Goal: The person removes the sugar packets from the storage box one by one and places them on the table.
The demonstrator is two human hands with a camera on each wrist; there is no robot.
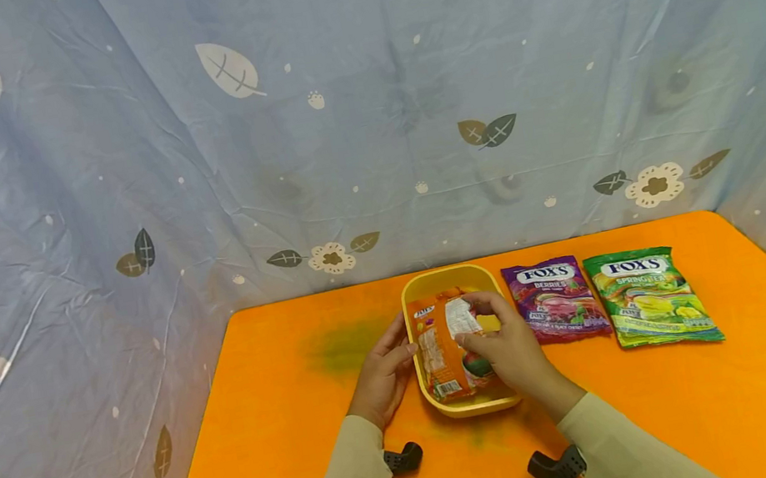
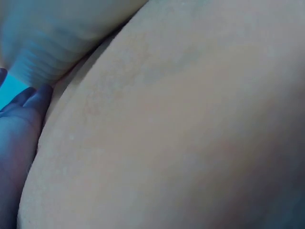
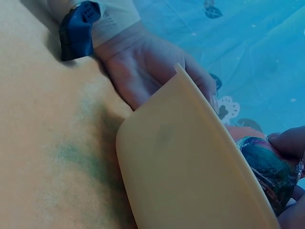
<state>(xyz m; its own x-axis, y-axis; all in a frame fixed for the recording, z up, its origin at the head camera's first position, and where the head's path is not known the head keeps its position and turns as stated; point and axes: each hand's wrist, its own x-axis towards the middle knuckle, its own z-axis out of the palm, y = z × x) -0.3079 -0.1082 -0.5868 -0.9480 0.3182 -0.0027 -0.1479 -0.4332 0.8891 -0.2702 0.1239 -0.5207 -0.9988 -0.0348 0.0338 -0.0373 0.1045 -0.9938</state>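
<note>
An orange candy bag (image 1: 447,363) with a white label panel lies over the inside of a yellow plastic container (image 1: 474,408). My right hand (image 1: 519,351) reaches over the container's right side and pinches the bag between thumb and fingers. At the left wall, my left hand (image 1: 385,376) holds the container, thumb over the rim and fingers along the outside. In the right wrist view the container's wall (image 3: 186,157) fills the middle, with the shiny bag (image 3: 267,164) beyond its rim. The left wrist view shows mostly orange tabletop, with the left hand (image 2: 21,129) at its edge.
A purple Fox's Berries bag (image 1: 556,303) lies right of the container, and a green Fox's Spring Tea bag (image 1: 652,300) lies beyond it. The orange table (image 1: 285,424) meets a patterned blue curtain (image 1: 352,143) at the back and sides.
</note>
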